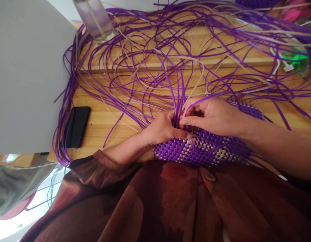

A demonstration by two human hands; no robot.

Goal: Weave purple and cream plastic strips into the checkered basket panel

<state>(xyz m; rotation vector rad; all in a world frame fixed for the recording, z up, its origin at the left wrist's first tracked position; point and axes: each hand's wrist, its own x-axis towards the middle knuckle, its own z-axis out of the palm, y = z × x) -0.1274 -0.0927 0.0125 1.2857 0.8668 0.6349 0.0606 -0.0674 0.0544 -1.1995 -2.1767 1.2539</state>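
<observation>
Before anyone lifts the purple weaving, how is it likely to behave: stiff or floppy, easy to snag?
The weaving would probably keep some shape, its rows being tightly packed. The long strands look springy rather than limp, since many curve in wide loops. They may snag, crossing in a tangle over the table.

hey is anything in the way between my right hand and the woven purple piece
Nothing visible: your right hand is at the upper edge of the woven piece, its fingertips seemingly pinching a purple strand. Your left hand is close beside it, with a bunch of strands in its grip.
</observation>
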